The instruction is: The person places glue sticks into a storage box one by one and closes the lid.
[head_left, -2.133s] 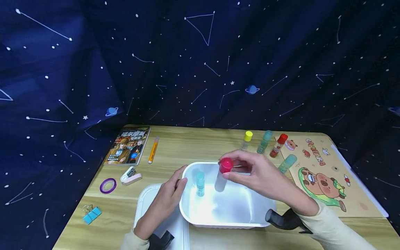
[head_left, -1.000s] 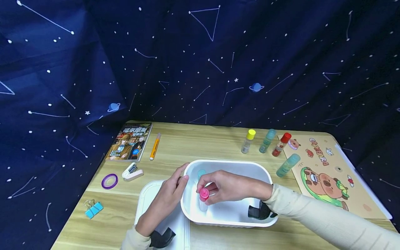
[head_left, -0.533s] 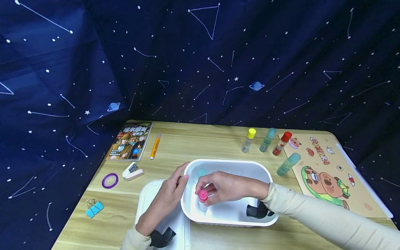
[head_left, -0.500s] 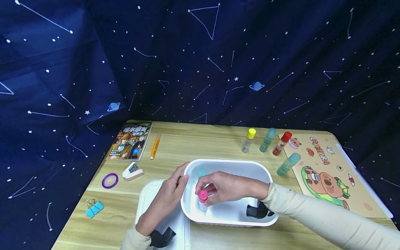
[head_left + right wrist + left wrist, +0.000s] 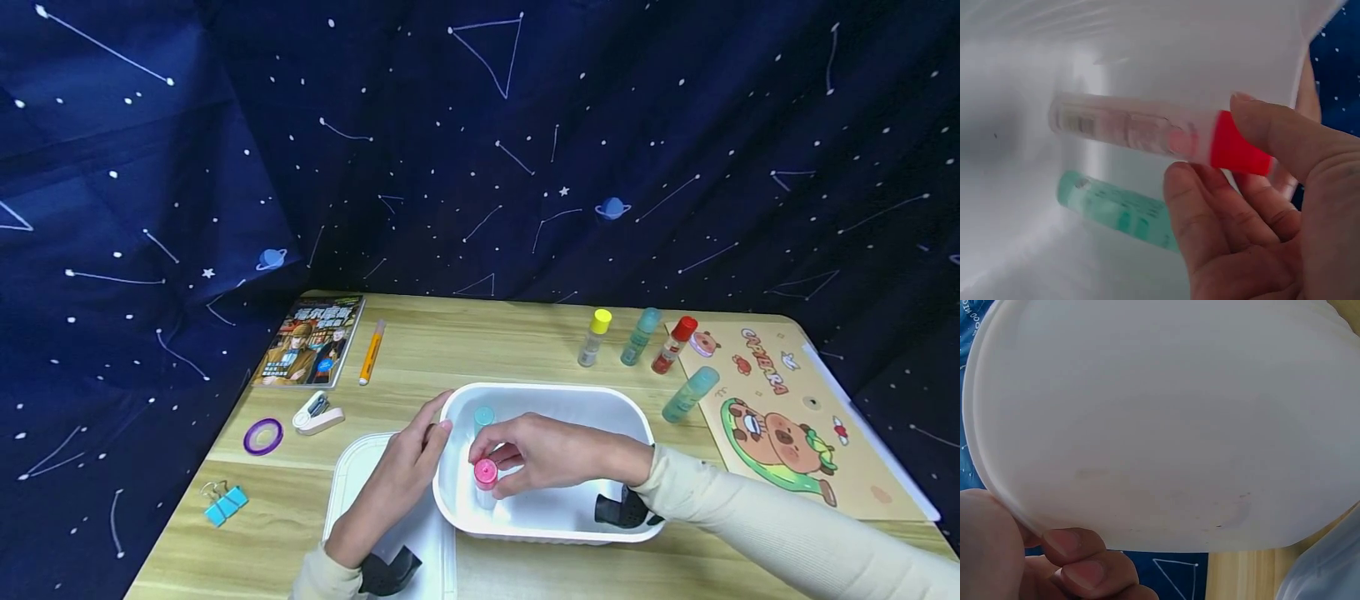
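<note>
In the head view, my right hand (image 5: 543, 454) pinches a small clear bottle by its red cap (image 5: 486, 473), low inside the white plastic bin (image 5: 585, 508). The right wrist view shows this clear bottle (image 5: 1135, 128) with thumb and fingers at its cap. Beside it in the bin is a teal bottle (image 5: 1116, 209), partly hidden by my fingers. With thumb over the rim and fingers curled outside, my left hand (image 5: 405, 475) grips the bin's left end. The bin's outer wall (image 5: 1166, 425) fills most of the left wrist view.
A white lid (image 5: 360, 471) lies left of the bin. Behind and right stand a yellow-capped bottle (image 5: 595, 337), teal ones (image 5: 640, 337) and a red-capped one (image 5: 673, 344). A capybara sheet (image 5: 780, 417), booklet (image 5: 309, 342), marker (image 5: 371, 354), tape roll (image 5: 263, 436) and binder clip (image 5: 226, 505) lie around.
My right hand has carried the red-capped bottle down and left into the bin, in front of the teal one, then nearly stopped. My left hand stays on the rim.
</note>
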`<act>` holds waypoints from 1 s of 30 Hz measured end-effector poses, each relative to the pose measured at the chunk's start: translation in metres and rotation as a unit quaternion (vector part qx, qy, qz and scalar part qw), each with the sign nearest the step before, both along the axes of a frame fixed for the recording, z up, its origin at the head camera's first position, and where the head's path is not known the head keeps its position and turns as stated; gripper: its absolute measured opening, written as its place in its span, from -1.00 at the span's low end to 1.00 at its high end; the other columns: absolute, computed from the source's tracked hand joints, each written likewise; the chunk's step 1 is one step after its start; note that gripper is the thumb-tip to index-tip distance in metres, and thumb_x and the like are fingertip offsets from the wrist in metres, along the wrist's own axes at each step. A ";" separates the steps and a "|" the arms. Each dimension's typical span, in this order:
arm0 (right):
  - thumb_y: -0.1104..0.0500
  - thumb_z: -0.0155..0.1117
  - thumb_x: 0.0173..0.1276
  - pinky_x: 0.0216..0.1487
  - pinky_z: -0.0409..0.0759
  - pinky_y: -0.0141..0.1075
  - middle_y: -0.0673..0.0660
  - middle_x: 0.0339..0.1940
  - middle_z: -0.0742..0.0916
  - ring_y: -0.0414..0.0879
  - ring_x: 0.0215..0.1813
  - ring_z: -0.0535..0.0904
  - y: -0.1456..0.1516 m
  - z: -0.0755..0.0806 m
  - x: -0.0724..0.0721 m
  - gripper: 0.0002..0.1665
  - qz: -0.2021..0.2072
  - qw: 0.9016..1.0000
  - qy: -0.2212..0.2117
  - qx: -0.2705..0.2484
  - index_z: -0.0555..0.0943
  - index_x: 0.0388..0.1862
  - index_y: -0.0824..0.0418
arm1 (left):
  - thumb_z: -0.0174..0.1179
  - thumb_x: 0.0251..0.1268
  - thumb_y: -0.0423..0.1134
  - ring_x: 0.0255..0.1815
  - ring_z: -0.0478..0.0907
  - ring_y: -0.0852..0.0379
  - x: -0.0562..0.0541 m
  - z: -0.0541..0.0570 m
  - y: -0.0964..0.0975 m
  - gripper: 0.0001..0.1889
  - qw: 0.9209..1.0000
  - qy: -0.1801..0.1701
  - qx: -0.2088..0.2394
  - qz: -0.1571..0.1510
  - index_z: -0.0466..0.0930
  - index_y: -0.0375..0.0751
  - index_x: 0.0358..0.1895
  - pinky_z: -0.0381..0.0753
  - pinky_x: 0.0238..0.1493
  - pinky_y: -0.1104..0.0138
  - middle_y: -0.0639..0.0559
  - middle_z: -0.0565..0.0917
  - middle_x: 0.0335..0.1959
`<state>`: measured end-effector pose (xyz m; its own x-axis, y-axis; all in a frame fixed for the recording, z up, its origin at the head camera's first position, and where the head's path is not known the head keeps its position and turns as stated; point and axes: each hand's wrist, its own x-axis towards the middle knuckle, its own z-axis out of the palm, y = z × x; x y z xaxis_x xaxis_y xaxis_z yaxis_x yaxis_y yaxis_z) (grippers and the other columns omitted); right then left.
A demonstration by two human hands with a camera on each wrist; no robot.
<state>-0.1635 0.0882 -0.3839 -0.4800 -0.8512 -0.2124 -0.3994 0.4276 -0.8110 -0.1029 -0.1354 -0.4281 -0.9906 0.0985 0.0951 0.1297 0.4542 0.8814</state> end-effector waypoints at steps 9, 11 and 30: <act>0.16 0.49 0.36 0.15 0.66 -0.40 0.04 0.09 0.78 -0.13 0.13 0.74 0.034 0.049 0.007 -0.60 -0.034 0.992 0.118 0.005 0.68 0.15 0.15 | -0.02 0.69 -0.15 -0.22 0.59 0.16 0.000 0.000 0.001 -0.54 1.000 -0.008 0.003 -0.002 0.36 -0.06 0.54 0.57 -0.21 0.38 -0.12 0.76 -0.06; 0.13 0.46 0.40 0.14 0.68 -0.36 0.09 0.12 0.78 -0.05 0.16 0.75 0.050 0.061 0.007 -0.62 -0.068 0.988 0.135 -0.016 0.68 0.16 0.18 | -0.02 0.69 -0.16 -0.23 0.58 0.16 0.000 0.000 0.001 -0.54 1.000 -0.010 0.001 0.000 0.35 -0.05 0.54 0.55 -0.22 0.38 -0.13 0.75 -0.06; -0.06 0.35 0.49 -0.07 0.43 -0.79 -0.55 -0.05 0.65 -0.72 -0.05 0.58 0.224 0.005 0.002 -0.42 -0.577 0.784 0.212 -0.085 0.58 0.39 0.14 | -0.02 0.69 -0.13 -0.34 0.50 0.17 0.000 0.001 0.001 -0.52 1.000 -0.030 -0.002 -0.002 0.33 -0.06 0.56 0.48 -0.36 0.38 -0.01 0.64 -0.32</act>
<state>-0.1616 0.3119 -0.3786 -0.9483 0.2027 0.2441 -0.0753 0.6035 -0.7938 -0.1028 -0.1340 -0.4271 -0.9941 0.1030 0.0349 0.0785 0.4571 0.8859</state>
